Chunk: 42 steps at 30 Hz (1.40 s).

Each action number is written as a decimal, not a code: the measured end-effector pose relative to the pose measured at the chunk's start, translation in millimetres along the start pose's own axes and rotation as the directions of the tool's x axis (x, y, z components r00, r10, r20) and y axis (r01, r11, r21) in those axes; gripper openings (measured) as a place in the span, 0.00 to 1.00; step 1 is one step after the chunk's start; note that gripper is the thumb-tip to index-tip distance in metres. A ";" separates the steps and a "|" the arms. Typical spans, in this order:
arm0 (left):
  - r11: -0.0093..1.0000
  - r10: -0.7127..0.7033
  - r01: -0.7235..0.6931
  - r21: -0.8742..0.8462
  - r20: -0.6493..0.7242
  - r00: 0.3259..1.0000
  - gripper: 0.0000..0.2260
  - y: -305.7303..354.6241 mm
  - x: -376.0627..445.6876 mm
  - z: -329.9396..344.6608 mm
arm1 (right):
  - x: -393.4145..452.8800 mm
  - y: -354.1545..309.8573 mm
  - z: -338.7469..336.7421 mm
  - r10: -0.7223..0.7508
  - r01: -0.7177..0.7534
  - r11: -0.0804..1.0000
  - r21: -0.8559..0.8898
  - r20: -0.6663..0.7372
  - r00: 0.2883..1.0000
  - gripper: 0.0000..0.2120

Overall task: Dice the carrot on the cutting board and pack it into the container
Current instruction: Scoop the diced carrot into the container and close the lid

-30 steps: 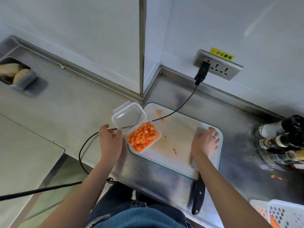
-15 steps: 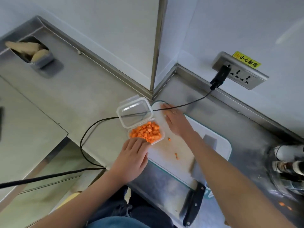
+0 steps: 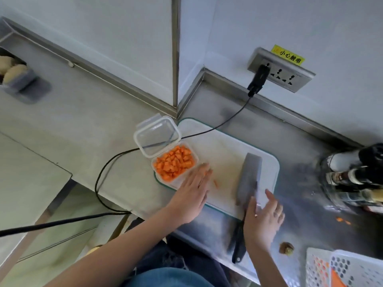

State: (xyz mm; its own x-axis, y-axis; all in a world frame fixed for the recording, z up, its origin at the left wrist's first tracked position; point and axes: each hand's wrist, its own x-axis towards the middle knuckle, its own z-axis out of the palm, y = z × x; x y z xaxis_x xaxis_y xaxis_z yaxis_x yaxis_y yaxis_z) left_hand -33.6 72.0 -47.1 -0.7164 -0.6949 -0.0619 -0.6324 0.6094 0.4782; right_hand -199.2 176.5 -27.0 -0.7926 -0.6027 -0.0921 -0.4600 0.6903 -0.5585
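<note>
The right hand (image 3: 261, 218) has come back from the board's far corner to the cleaver (image 3: 248, 177), its loose fingers touching the blade. The left hand (image 3: 191, 193) lies flat on the cutting board (image 3: 223, 154), just beside the container (image 3: 175, 164) of diced carrot (image 3: 174, 162), lid open.

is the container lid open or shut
Open: the clear lid is flipped back behind the container, leaving the diced carrot uncovered.
</note>
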 end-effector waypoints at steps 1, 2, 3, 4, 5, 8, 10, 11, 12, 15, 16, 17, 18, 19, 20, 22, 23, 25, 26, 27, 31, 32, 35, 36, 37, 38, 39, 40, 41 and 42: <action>0.999 -0.039 0.039 0.036 0.016 0.999 0.25 2.3 6.6 5.4 | -10.1 5.6 -4.1 0.089 -0.089 0.996 0.002 0.024 0.996 0.21; 0.995 -0.080 0.078 0.059 0.025 0.997 0.27 4.6 12.7 9.9 | -18.2 10.0 -4.4 0.139 -0.141 0.990 0.016 0.101 0.985 0.22; 0.991 -0.117 0.115 0.071 0.030 0.993 0.28 6.7 18.6 13.8 | -23.9 12.9 -2.5 0.151 -0.156 0.987 0.022 0.163 0.975 0.24; 0.987 -0.147 0.144 0.072 0.037 0.988 0.29 7.8 24.0 17.1 | -26.4 13.6 0.4 0.154 -0.158 0.987 0.010 0.189 0.970 0.25; 0.985 -0.164 0.161 0.055 0.048 0.985 0.29 9.1 27.7 20.7 | -26.0 11.7 2.5 0.171 -0.172 0.985 -0.013 0.198 0.965 0.25; 0.994 -0.103 0.105 -0.032 0.075 0.992 0.28 10.8 26.2 30.3 | -22.7 1.7 2.8 0.345 -0.349 0.937 -0.024 0.221 0.912 0.24; 0.994 -0.022 0.027 -0.102 0.052 0.998 0.27 10.2 20.1 31.7 | -29.4 -3.8 0.8 0.401 -0.416 0.909 0.020 0.227 0.888 0.18; 0.989 -0.002 0.008 -0.146 0.044 0.999 0.27 9.8 18.6 29.8 | -34.8 -6.4 0.3 0.400 -0.421 0.906 0.051 0.229 0.888 0.15; 0.982 0.001 0.006 -0.190 0.033 0.999 0.27 9.7 18.1 27.0 | -41.4 -7.9 0.7 0.387 -0.415 0.907 0.077 0.241 0.890 0.14; 0.959 -0.005 0.000 -0.284 -0.018 1.000 0.27 10.2 18.2 27.3 | -62.3 -10.2 9.4 0.355 -0.405 0.909 0.099 0.327 0.876 0.12; 0.955 0.006 -0.012 -0.297 -0.020 1.000 0.27 11.1 18.0 28.7 | -68.0 -12.6 13.4 0.355 -0.414 0.905 0.104 0.352 0.866 0.12; 0.952 0.024 -0.027 -0.305 -0.012 1.000 0.27 12.2 17.8 30.5 | -72.4 -15.7 17.4 0.354 -0.422 0.898 0.123 0.367 0.861 0.12; 0.949 0.044 -0.044 -0.312 -0.006 0.999 0.28 13.3 17.5 31.6 | -75.4 -20.6 21.0 0.345 -0.422 0.896 0.142 0.378 0.859 0.12; 0.944 0.057 -0.056 -0.326 -0.007 0.998 0.28 14.6 17.6 31.8 | -77.3 -25.7 24.9 0.322 -0.406 0.900 0.156 0.388 0.864 0.10; 0.934 0.059 -0.058 -0.352 -0.009 0.998 0.28 16.1 18.0 31.3 | -78.8 -31.6 28.6 0.298 -0.386 0.908 0.162 0.398 0.868 0.09; 0.913 0.064 -0.058 -0.404 0.002 0.998 0.28 19.7 18.9 29.2 | -79.7 -43.7 34.7 0.255 -0.356 0.915 0.189 0.413 0.875 0.07; 0.911 0.081 -0.074 -0.407 0.000 0.997 0.28 22.1 19.1 29.3 | -79.1 -47.4 38.0 0.243 -0.348 0.916 0.201 0.412 0.878 0.07; 0.913 0.113 -0.101 -0.396 0.008 0.994 0.28 27.7 20.1 30.1 | -77.5 -49.6 42.2 0.241 -0.346 0.914 0.213 0.402 0.883 0.08; 0.911 0.112 -0.093 -0.401 0.023 0.993 0.28 30.2 21.3 29.5 | -77.1 -49.4 42.7 0.241 -0.344 0.915 0.210 0.398 0.885 0.10; 0.908 0.107 -0.084 -0.411 0.033 0.994 0.29 32.5 22.8 27.7 | -77.0 -49.1 41.4 0.233 -0.335 0.917 0.216 0.392 0.890 0.12; 0.903 0.149 -0.170 -0.395 -0.084 0.985 0.27 41.6 25.3 -1.2 | -77.9 -64.1 20.6 0.164 -0.269 0.923 0.275 0.350 0.922 0.18; 0.902 0.151 -0.193 -0.387 -0.136 0.979 0.26 41.2 24.1 -13.0 | -78.8 -73.3 16.4 0.131 -0.241 0.923 0.300 0.344 0.930 0.18; 0.912 0.120 -0.201 -0.358 -0.236 0.964 0.25 25.5 18.4 -47.6 | -81.8 -104.6 15.6 0.012 -0.150 0.920 0.361 0.357 0.934 0.19; 0.926 0.103 -0.181 -0.331 -0.241 0.965 0.25 15.0 16.3 -54.8 | -82.8 -113.7 20.7 -0.015 -0.137 0.917 0.375 0.374 0.927 0.19; 0.945 0.085 -0.151 -0.289 -0.229 0.970 0.26 2.4 14.0 -59.7 | -84.1 -121.5 27.0 -0.036 -0.133 0.913 0.386 0.399 0.916 0.17; 0.965 0.069 -0.117 -0.235 -0.202 0.977 0.26 -11.6 11.0 -62.5 | -85.8 -127.5 33.9 -0.044 -0.140 0.912 0.386 0.430 0.902 0.15; 0.981 0.060 -0.089 -0.170 -0.169 0.984 0.26 -25.0 7.4 -64.3 | -87.4 -131.3 40.4 -0.035 -0.159 0.913 0.375 0.462 0.886 0.12; 0.992 0.060 -0.074 -0.107 -0.130 0.990 0.26 -36.8 3.5 -64.9 | -88.8 -133.9 45.0 -0.017 -0.186 0.914 0.360 0.493 0.870 0.11; 0.995 0.074 -0.079 -0.056 -0.088 0.993 0.27 -46.4 0.0 -65.2 | -89.8 -133.7 48.7 0.005 -0.208 0.918 0.337 0.515 0.857 0.11; 0.996 0.089 -0.091 -0.026 -0.055 0.995 0.27 -53.5 -3.0 -64.6 | -90.6 -131.0 50.2 0.023 -0.214 0.927 0.308 0.522 0.852 0.12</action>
State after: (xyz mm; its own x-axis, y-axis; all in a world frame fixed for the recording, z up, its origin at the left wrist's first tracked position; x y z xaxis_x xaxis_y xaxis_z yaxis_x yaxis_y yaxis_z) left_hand 21.4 16.8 -16.0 -0.7528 -0.6576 0.0290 -0.5569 0.6598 0.5046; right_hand -47.0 120.6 13.1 -0.4773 -0.7067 -0.5223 -0.1331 0.6456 -0.7520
